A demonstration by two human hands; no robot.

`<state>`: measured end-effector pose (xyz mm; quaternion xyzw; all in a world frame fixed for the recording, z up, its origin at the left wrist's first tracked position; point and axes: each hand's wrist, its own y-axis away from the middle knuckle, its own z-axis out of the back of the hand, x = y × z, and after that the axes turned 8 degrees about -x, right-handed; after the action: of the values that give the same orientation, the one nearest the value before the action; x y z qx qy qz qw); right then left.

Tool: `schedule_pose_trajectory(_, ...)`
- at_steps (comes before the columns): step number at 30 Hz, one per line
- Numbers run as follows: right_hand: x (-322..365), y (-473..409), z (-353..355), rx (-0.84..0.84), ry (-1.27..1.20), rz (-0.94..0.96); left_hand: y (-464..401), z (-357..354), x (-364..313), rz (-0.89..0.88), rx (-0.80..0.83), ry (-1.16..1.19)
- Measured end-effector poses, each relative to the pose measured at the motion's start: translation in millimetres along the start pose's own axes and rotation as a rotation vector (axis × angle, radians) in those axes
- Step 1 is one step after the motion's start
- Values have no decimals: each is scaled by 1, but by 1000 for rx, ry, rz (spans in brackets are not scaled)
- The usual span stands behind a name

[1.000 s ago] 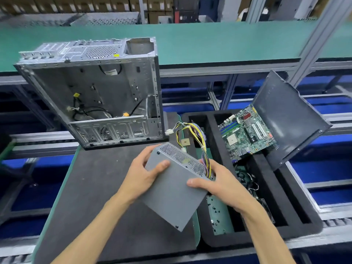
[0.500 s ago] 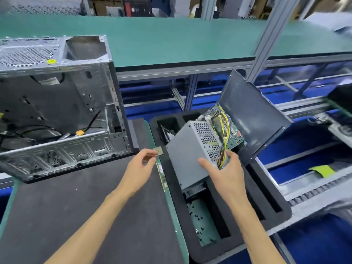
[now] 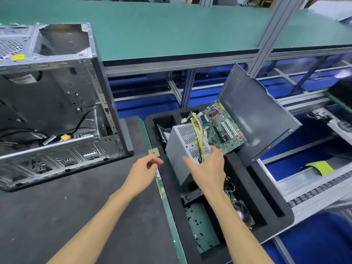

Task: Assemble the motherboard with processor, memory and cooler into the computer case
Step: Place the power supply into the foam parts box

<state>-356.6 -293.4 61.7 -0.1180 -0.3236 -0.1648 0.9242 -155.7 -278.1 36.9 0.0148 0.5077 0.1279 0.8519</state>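
My left hand [image 3: 144, 168] pinches the small square gold-backed processor chip [image 3: 154, 152] between thumb and fingertips, holding it just above the mat's right edge. My right hand [image 3: 206, 168] is spread against the grey perforated-steel power supply box [image 3: 181, 149] with its yellow and purple wire bundle [image 3: 198, 134], which stands tilted in the black foam parts tray [image 3: 274, 199]. I judge the job barely begun: the green motherboard [image 3: 222, 126] leans in the tray at one o'clock against a dark grey steel side panel [image 3: 253, 111], socket unfilled as far as I can tell, and a thin green memory stick [image 3: 159, 180] lies along the mat's edge beside my left hand. A black cooler fan [image 3: 243, 214] sits low in the tray at four o'clock. The open grey steel computer case [image 3: 57, 103], at ten o'clock, holds only loose cables. Everything remains to be fitted.

The case rests on a dark anti-static mat [image 3: 57, 216]. Beyond, at twelve o'clock, runs a green bench top [image 3: 171, 27] on aluminium framing, with blue shelving beneath.
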Motion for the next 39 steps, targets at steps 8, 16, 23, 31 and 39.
schedule_pose_trajectory(8, -9, 2, -33, 12, 83, -4, -2, -6, -4, 15, -7, -25)
schedule_pose_trajectory(16, -20, 10, -63, 26, 68, -29, -1, -10, 0, 58, -24, -28)
schedule_pose_trajectory(23, -33, 24, -81, -47, 23, 12, -2, -14, 8, 82, -15, -27)
schedule_pose_trajectory(31, -49, 29, -84, -81, 91, 30, -7, -23, 0, 63, -7, -32)
schedule_pose_trajectory(39, -66, 21, -59, 116, 22, 120, -14, -37, -17, -4, -22, -13)
